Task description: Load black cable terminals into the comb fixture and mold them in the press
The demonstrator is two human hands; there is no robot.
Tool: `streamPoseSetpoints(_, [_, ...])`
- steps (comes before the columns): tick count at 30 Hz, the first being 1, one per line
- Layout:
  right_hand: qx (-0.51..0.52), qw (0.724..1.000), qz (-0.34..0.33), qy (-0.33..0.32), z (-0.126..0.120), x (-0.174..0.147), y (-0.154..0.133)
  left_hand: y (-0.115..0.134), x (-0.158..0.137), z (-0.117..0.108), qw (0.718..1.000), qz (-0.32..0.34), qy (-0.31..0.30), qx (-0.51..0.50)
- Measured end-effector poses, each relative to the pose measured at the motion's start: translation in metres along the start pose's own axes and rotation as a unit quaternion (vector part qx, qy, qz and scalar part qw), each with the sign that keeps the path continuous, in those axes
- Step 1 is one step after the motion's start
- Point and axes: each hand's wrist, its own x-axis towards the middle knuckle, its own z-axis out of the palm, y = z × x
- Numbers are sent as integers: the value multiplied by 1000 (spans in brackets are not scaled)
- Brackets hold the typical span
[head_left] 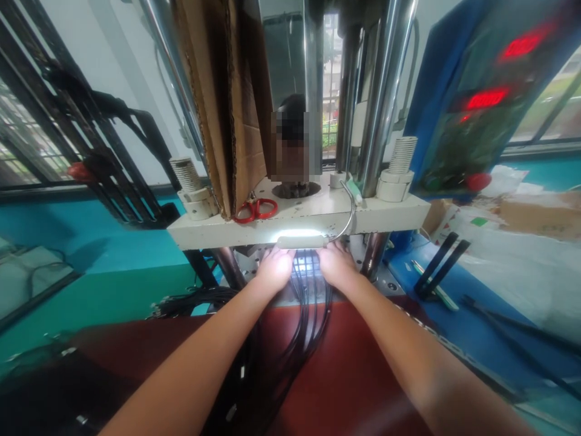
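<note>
Both my hands reach under the white press plate, one on each side of a brightly lit metal mould. My left hand is closed at the mould's left edge. At its right edge my right hand is closed in the same way, the thumb toward the middle. The fingertips of both are partly hidden by the plate and the glare. Several thin black cables run out of the mould between my wrists and hang down toward me. A small lamp shines on the plate's front edge, just above my hands.
Red-handled scissors and upright cardboard stand on the plate. At right hangs a blue control box with red displays. More black cables lie at left. A dark red surface lies below my arms.
</note>
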Motion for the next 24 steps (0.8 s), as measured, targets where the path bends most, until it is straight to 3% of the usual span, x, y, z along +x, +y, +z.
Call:
streamPoseSetpoints(12, [2,999,-50,18,-10,-8,-8,11,4,-14,1000,5,-19,-13])
streamPoseSetpoints(18, [-1,999,-33,16,-5,-6,-10,21,10,-11,999,-22,-31,-19])
streamPoseSetpoints(24, [-2,999,-43,25,-6,-7,-8,15,10,-16,1000,-10,-6,-26])
